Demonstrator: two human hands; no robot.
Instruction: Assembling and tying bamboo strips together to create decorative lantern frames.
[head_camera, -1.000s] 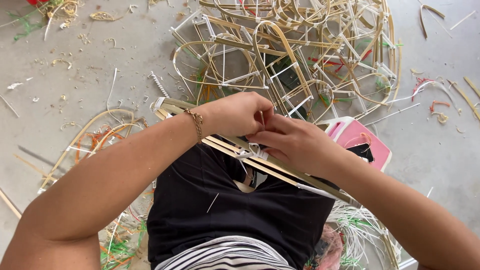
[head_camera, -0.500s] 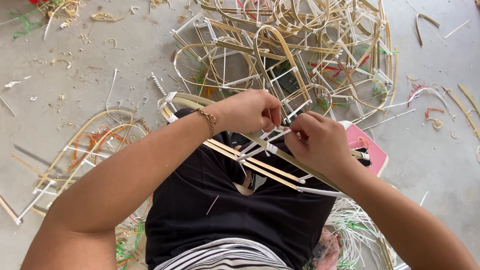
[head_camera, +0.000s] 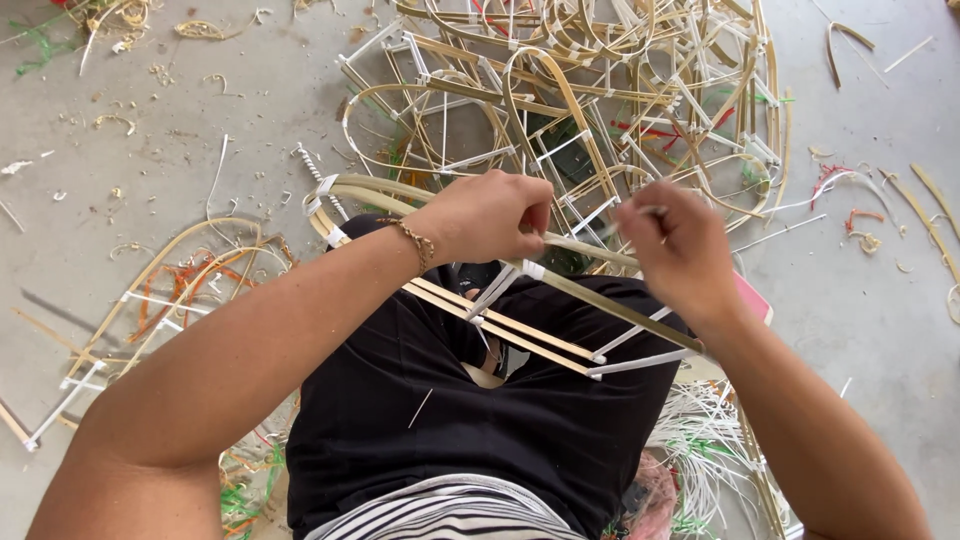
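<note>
A frame of thin bamboo strips (head_camera: 520, 330) joined by white ties lies across my lap, over black trousers. My left hand (head_camera: 490, 215), with a bead bracelet at the wrist, is closed around the frame's upper strip. My right hand (head_camera: 680, 250) is raised just to the right of it, fingers pinched on a thin white tie strand (head_camera: 640, 213) that runs toward the left hand. White wrapped joints (head_camera: 533, 269) sit on the strip just below the two hands.
A big tangled pile of finished bamboo frames (head_camera: 600, 90) lies on the concrete floor ahead. More curved frames (head_camera: 170, 290) lie at left. A bundle of white ties (head_camera: 700, 440) and a pink object (head_camera: 752, 297) are by my right leg. Scraps and shavings litter the floor.
My hands were together at one joint; now the right hand has drawn away to the right, pulling the white strand out, while the left hand stays gripping the strip.
</note>
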